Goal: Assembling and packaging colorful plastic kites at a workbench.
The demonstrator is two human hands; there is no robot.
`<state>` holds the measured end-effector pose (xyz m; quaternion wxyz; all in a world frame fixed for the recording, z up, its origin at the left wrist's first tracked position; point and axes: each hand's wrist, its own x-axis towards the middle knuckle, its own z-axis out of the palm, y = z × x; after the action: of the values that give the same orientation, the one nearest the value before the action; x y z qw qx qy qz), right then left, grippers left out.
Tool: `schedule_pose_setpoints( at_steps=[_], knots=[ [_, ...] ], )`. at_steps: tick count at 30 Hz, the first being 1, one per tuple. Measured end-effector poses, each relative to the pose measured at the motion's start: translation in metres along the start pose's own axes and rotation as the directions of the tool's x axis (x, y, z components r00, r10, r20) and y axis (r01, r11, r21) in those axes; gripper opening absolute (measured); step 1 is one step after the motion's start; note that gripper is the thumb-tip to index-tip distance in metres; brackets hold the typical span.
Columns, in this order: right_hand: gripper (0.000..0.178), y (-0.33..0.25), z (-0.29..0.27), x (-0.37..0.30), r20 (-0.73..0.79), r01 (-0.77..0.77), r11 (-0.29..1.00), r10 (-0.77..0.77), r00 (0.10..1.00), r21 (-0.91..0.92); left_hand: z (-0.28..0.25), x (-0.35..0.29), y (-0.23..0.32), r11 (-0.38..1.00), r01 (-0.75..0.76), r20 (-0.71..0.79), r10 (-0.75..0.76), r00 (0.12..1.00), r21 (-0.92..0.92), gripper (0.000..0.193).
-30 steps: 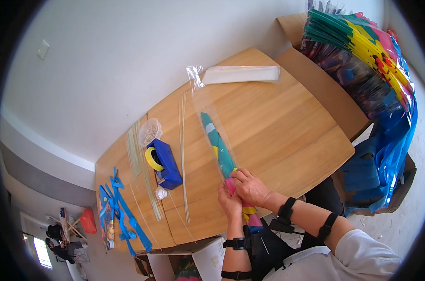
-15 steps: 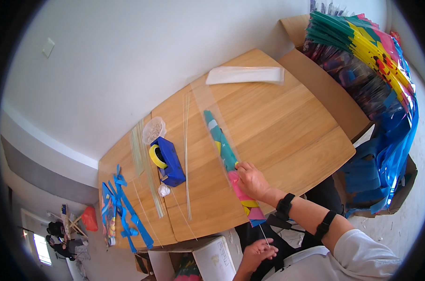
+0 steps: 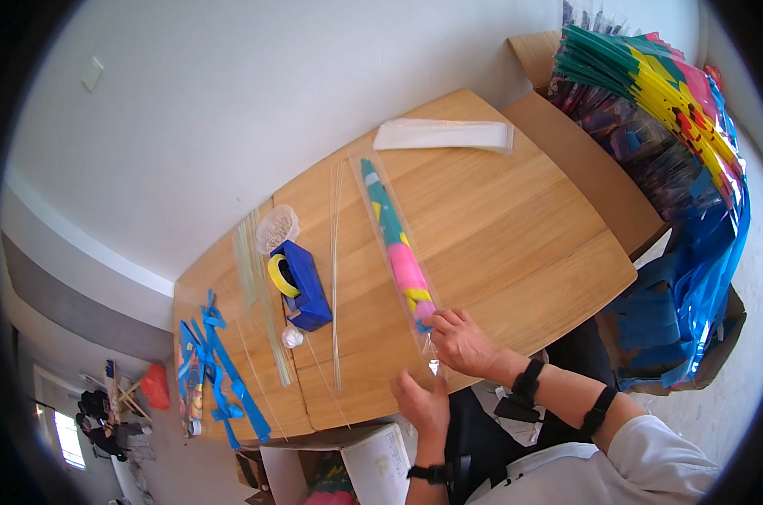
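Observation:
What looks like a rolled-up kite [image 3: 405, 265], green, pink and yellow, lies inside a long clear plastic sleeve [image 3: 375, 195] on the table. Its narrow green tip points away from me. My right hand [image 3: 465, 343] has its fingers bent and pressed on the sleeve at the kite's near end. Close to the table's front edge, my left hand [image 3: 423, 406] is held beside the sleeve's mouth, thumb and fingers apart, with nothing visible in it. A shiny bit of the sleeve shows between the two hands.
A stack of clear sleeves [image 3: 444, 135] lies at the far edge. Left stand a blue tape dispenser [image 3: 311, 290], a tub of small pieces [image 3: 277, 230], thin rods [image 3: 337, 278] and blue strips [image 3: 221, 379]. Boxes [image 3: 558, 143] with bright kites [image 3: 651, 76] are at right.
The kite has slid farther up into the sleeve. My right hand has moved down to its near end, and my left hand has risen from below the table edge to the sleeve's mouth.

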<state>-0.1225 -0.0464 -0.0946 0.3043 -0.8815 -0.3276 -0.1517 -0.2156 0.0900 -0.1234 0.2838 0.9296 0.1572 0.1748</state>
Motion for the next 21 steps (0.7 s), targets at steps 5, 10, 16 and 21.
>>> schedule_pose_setpoints(
  at_steps=[5,10,16,21],
  knots=[
    [0.029,0.008,0.001,-0.017,0.015,0.055,0.998,-0.055,0.998,0.01,0.02,0.038,0.012,0.963,-0.269,-0.007,0.269,0.963,0.034,0.066],
    [0.028,0.018,-0.004,-0.025,0.024,-0.012,0.993,0.009,1.0,0.12,0.013,0.031,0.019,0.887,0.209,0.314,-0.077,0.946,-0.412,0.045],
    [0.017,0.002,-0.001,-0.042,0.074,-0.247,0.794,0.248,0.966,0.556,-0.003,0.033,-0.004,0.422,0.724,0.686,-0.271,0.675,-0.545,0.024],
    [0.008,-0.02,0.007,-0.048,0.077,-0.256,0.905,0.244,0.967,0.34,-0.007,0.035,-0.001,0.584,0.673,0.646,-0.305,0.7,-0.453,0.024]
  ],
)
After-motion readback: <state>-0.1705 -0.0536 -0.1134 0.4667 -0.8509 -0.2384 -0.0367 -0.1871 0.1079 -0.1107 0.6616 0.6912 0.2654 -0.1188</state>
